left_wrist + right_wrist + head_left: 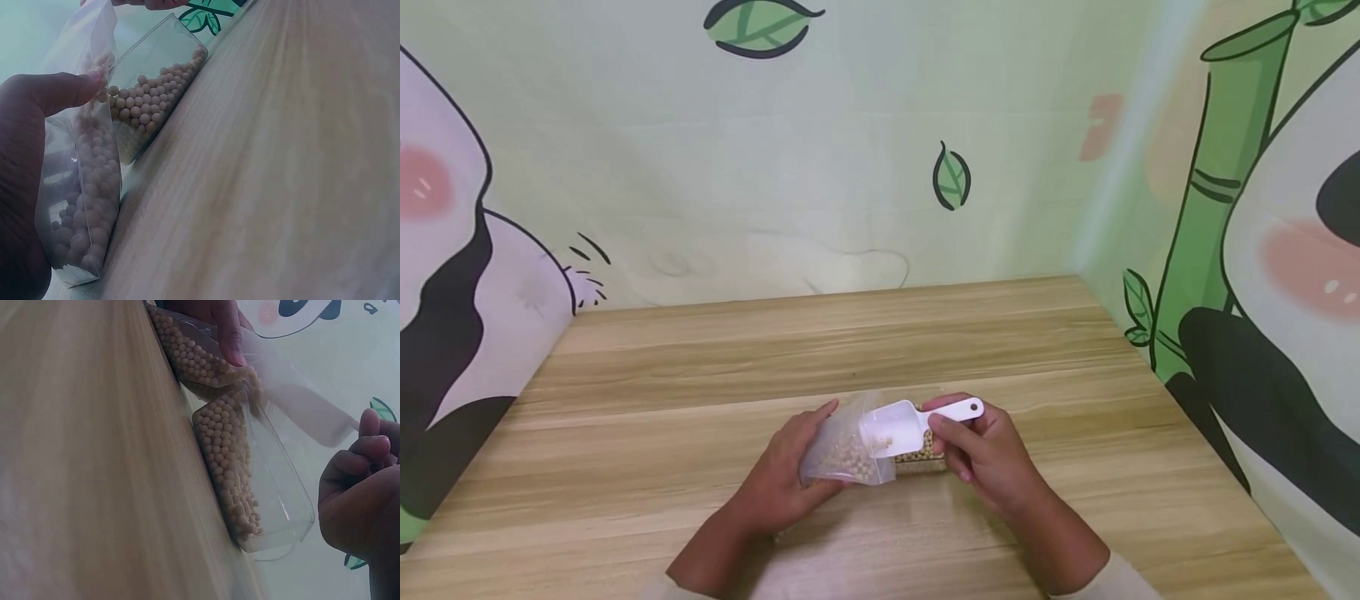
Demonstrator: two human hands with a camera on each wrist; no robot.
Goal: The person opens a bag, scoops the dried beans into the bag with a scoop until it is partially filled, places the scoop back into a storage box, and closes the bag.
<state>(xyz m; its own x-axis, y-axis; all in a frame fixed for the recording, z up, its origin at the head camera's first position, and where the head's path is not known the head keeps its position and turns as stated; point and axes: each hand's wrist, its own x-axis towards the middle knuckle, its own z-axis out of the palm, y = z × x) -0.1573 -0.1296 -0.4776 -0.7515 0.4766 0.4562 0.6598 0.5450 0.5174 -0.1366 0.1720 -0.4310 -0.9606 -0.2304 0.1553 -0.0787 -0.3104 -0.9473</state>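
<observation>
My left hand (pixel 784 477) holds a clear plastic bag (pixel 842 450) partly filled with small round beige balls (pixel 90 206). Its thumb lies across the bag's side in the left wrist view. Between thumb and fingers, my right hand (pixel 996 454) pinches the handle of a white plastic scoop (pixel 897 427). The scoop's front end sits in the bag's mouth, with a few balls in its bowl. Beneath the scoop, and partly hidden by it in the head view, a clear plastic box (pixel 284 512) stands on the table right beside the bag, holding more such balls.
The wood-grain table (pixel 700 358) reaches back to a wall covering (pixel 850 167) printed with leaves, pandas and bamboo. Printed side panels flank the table on the left and right.
</observation>
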